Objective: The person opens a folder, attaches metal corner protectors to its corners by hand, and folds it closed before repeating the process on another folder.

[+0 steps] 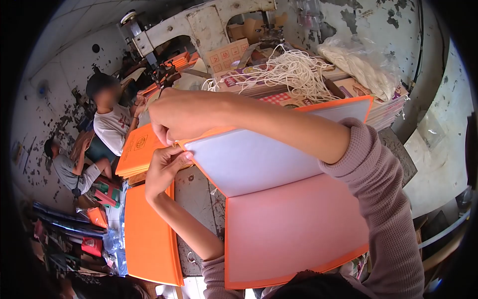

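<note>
An orange folder (294, 226) lies open in front of me, its upper panel lined white and its lower panel pinkish. My left hand (167, 172) pinches the upper panel's left corner between thumb and fingers. Just above it, my right hand (186, 114) is bent with the fingers closed at that same corner; whatever they grip there is hidden. My right forearm crosses over the folder's top edge.
At left sit a printed orange folder stack (142, 152) and a plain orange stack (149, 234). White cords (298, 74) lie in a tangle on printed cardboard behind. A worn machine (199, 27) stands at the back. Two people (112, 122) sit at left.
</note>
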Demonstrator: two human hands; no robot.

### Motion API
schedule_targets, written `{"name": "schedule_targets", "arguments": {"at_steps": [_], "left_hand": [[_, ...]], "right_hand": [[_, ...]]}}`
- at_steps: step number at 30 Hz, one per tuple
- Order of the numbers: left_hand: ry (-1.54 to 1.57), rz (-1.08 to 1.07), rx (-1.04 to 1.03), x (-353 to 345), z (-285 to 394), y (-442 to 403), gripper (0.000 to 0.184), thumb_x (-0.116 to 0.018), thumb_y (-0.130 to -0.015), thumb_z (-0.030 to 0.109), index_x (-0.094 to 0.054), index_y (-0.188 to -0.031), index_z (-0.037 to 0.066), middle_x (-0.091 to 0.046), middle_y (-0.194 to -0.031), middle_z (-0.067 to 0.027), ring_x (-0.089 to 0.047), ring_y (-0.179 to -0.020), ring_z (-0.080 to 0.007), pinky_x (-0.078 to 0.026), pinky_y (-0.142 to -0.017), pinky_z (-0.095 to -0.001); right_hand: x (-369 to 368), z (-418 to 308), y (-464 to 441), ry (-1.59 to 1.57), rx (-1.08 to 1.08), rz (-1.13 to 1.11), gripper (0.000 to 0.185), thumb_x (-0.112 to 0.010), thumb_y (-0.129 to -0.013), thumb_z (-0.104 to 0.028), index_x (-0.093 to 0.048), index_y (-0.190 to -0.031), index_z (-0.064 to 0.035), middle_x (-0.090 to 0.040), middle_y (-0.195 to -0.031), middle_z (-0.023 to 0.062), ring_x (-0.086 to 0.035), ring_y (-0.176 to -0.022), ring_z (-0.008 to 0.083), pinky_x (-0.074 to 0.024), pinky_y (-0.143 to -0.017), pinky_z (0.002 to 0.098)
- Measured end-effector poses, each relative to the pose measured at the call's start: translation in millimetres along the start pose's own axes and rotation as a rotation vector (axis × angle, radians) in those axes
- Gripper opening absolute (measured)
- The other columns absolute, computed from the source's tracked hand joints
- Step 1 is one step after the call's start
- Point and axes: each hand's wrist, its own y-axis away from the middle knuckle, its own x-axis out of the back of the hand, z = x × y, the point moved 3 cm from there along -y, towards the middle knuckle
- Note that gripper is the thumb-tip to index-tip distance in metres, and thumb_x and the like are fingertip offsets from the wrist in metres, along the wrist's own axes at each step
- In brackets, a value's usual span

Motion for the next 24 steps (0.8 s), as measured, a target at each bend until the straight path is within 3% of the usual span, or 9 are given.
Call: {"name": "schedule_targets", "arguments": {"at_steps": [11, 19, 24], "left_hand": [[0.004, 0.031, -0.002, -1, 2, 0, 0.022, -0.062, -0.083, 0.015, -0.062, -0.088, -0.006, -0.06, -0.075, -0.0017, -0.053, -0.071, -0.0067, -0.046, -0.069, -0.0226], [-0.003, 0.013, 0.003, -1, 3, 0, 0.024, -0.062, -0.083, 0.016, -0.062, -0.092, -0.006, -0.061, -0.077, -0.0024, -0.054, -0.072, -0.0071, -0.046, -0.07, -0.0232], [0.004, 0.014, 0.007, 0, -1, 0, 0.026, -0.061, -0.084, 0.016, -0.061, -0.097, -0.007, -0.062, -0.08, -0.0034, -0.054, -0.073, -0.0075, -0.046, -0.071, -0.0238]], "right_hand": [[-2, -2, -8, 0.186, 0.067, -0.116, 0.009, -0.062, -0.065, -0.001, -0.066, -0.071, 0.0031, -0.062, -0.064, 0.0162, -0.061, -0.059, 0.0256, -0.0469, -0.055, 0.0341], [-2, 2, -13, 0.292, 0.005, -0.233, 0.014, -0.059, -0.062, 0.0, -0.067, -0.075, 0.0028, -0.064, -0.071, 0.016, -0.062, -0.066, 0.0268, -0.0486, -0.058, 0.0351], [6, 1, -6, 0.248, -0.017, -0.357, 0.025, -0.06, -0.062, 0.0, -0.067, -0.085, 0.0014, -0.066, -0.08, 0.0144, -0.064, -0.075, 0.0249, -0.0501, -0.063, 0.0345]]}}
